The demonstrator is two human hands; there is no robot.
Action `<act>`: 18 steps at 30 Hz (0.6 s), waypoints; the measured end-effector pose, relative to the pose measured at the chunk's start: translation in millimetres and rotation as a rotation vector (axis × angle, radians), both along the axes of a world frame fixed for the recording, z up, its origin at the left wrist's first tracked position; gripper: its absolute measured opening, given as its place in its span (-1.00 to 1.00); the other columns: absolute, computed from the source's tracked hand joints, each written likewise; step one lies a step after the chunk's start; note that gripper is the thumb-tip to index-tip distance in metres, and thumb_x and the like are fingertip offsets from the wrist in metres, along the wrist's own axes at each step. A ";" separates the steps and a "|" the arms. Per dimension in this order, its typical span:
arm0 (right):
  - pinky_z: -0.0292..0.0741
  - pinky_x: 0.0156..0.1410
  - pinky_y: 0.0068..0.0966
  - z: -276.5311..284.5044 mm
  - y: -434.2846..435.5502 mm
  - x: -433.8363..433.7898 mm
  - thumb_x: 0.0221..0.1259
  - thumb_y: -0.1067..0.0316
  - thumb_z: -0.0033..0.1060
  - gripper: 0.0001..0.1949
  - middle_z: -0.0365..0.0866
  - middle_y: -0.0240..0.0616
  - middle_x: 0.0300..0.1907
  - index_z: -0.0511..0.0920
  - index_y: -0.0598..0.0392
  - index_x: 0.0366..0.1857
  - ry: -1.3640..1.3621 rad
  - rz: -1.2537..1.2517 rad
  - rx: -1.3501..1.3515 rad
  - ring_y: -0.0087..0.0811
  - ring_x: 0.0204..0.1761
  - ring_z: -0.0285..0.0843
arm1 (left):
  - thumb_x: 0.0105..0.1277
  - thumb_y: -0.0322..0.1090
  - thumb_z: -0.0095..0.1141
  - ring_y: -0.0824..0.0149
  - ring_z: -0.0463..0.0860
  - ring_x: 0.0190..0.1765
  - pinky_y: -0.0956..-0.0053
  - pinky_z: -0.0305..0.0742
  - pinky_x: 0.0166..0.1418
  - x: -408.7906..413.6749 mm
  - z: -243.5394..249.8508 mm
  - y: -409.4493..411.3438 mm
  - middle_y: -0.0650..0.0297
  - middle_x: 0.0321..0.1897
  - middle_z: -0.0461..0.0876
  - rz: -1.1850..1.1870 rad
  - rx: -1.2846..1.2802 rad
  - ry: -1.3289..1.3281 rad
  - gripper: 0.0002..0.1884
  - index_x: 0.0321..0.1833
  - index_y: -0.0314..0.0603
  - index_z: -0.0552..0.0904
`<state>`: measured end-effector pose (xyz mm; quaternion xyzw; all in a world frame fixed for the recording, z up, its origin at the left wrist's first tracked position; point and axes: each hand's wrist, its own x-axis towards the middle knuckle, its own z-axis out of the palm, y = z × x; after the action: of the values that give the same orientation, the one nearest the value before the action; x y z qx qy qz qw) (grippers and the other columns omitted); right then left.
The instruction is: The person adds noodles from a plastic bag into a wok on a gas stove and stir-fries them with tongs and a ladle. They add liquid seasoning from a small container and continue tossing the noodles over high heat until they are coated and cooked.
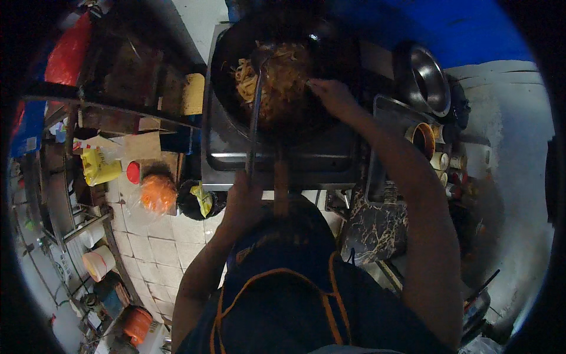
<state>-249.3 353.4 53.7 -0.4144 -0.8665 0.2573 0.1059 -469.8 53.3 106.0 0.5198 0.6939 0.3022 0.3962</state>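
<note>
Before me a large dark wok (327,57) sits on a metal stove (221,132). Shredded, noodle-like food (283,79) lies in the wok, with paler strips at the left. My left hand (243,197) grips the handle of a long metal ladle (255,115), whose head reaches into the food. Over the right part of the wok is my right hand (331,97), its fingers drawn together at the food's edge. Something small and pale shows at the fingertips, too dim to identify. The wok's wooden handle (281,188) points towards my body.
Right of the stove are a metal tray (373,146), a steel basin (435,82), an open round container (422,139) and several small cans (439,161). A black bin (185,203) and an orange bag (158,192) stand at left, beside metal shelving (119,108).
</note>
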 end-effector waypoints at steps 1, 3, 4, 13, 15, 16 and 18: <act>0.54 0.18 -0.26 11.2 -0.8 -5.2 0.44 0.13 0.05 -0.64 0.68 -0.03 0.04 0.58 -0.06 0.21 0.000 -0.009 0.000 -0.02 0.07 0.66 | 0.34 -0.31 0.06 -0.20 0.63 -0.22 0.02 0.51 -0.14 -3.0 5.2 -3.5 -0.20 -0.25 0.58 0.009 0.031 0.012 -0.64 0.12 -0.31 0.37; 0.55 0.16 -0.18 51.0 -8.2 5.5 0.47 0.18 -0.04 -0.69 0.68 -0.04 0.00 0.60 -0.09 0.16 -0.092 0.010 0.093 0.00 0.02 0.65 | 0.34 -0.31 0.06 -0.18 0.64 -0.26 0.04 0.51 -0.20 -7.1 13.4 -5.0 -0.21 -0.28 0.59 0.113 -0.012 -0.047 -0.65 0.09 -0.33 0.36; 0.55 0.14 -0.14 72.9 -10.5 14.0 0.48 0.21 -0.08 -0.70 0.69 -0.04 -0.02 0.61 -0.10 0.14 -0.143 0.022 0.136 0.01 0.00 0.65 | 0.35 -0.32 0.06 -0.16 0.65 -0.29 0.05 0.50 -0.22 -6.1 16.5 -6.2 -0.21 -0.30 0.60 0.212 -0.092 -0.125 -0.67 0.07 -0.34 0.36; 0.57 0.05 -0.22 228.4 -18.4 13.5 0.40 0.25 0.06 -0.60 0.64 -0.04 -0.09 0.50 -0.26 0.31 -0.900 0.238 0.504 -0.08 -0.06 0.66 | 0.35 -0.31 0.09 0.10 0.62 -0.18 0.21 0.50 -0.11 0.8 7.9 -23.7 -0.12 -0.20 0.60 0.223 0.080 -0.303 -0.59 0.13 -0.46 0.37; 0.57 0.03 -0.21 268.2 -26.3 2.3 0.36 0.25 0.08 -0.56 0.63 -0.07 -0.13 0.48 -0.30 0.33 -0.943 0.299 0.532 -0.10 -0.07 0.64 | 0.35 -0.30 0.09 0.15 0.62 -0.17 0.22 0.49 -0.10 5.3 10.9 -18.1 -0.10 -0.21 0.61 0.253 0.058 -0.354 -0.64 0.07 -0.42 0.40; 0.56 0.03 -0.20 279.4 -30.3 0.0 0.34 0.25 0.09 -0.54 0.62 -0.09 -0.15 0.47 -0.32 0.33 -0.964 0.326 0.538 -0.12 -0.08 0.64 | 0.36 -0.29 0.08 0.17 0.61 -0.16 0.23 0.49 -0.10 7.6 13.1 -15.6 -0.09 -0.21 0.61 0.262 0.042 -0.378 -0.66 0.04 -0.40 0.41; 0.56 0.05 -0.21 285.7 -10.9 12.1 0.30 0.26 0.11 -0.56 0.63 -0.13 -0.17 0.52 -0.30 0.28 -0.849 0.430 0.939 -0.12 -0.07 0.64 | 0.35 -0.29 0.08 0.18 0.61 -0.14 0.25 0.49 -0.09 7.3 30.6 -10.0 -0.08 -0.21 0.60 0.241 0.031 -0.338 -0.70 0.00 -0.37 0.43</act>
<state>-237.1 342.5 339.4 -0.2074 -0.9163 -0.3174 -0.1287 -462.5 43.3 136.5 0.3810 0.6699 0.4410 0.4600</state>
